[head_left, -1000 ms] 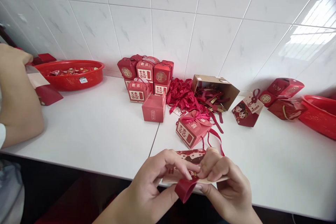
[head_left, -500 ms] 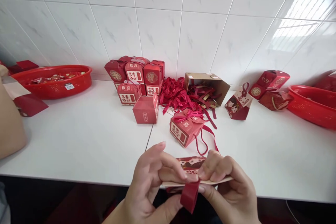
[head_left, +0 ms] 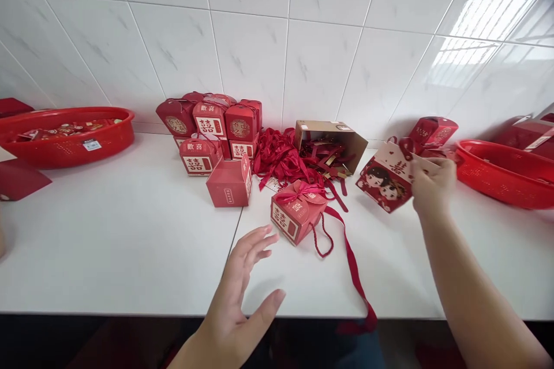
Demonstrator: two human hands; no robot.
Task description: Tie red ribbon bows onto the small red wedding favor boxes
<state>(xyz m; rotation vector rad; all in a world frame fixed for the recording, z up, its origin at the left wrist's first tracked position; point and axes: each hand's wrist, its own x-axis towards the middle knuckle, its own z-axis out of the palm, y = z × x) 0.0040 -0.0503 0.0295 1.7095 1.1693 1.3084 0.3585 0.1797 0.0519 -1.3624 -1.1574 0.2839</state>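
Observation:
My right hand (head_left: 433, 184) is closed on the side of a red-and-cream gift box (head_left: 385, 183) printed with two cartoon figures and a ribbon loop on top. It is at the right, tilted, in front of other red boxes. My left hand (head_left: 246, 294) hovers over the table's front edge, fingers apart, holding nothing. Just beyond it stands a red gift box (head_left: 298, 213) with a bow and a cord handle. A long dark red ribbon (head_left: 354, 265) runs from beside that box over the front edge of the table.
Several filled red boxes (head_left: 208, 127) are stacked by the wall, with an open red box (head_left: 229, 187) in front. Red ribbons (head_left: 281, 158) lie heaped beside a tipped cardboard box (head_left: 357, 147). Red plastic baskets stand left (head_left: 104, 141) and right (head_left: 502, 184).
My right hand has moved from the front edge to the far right with the cartoon box. My left hand has let go and opened. A ribbon now trails over the edge.

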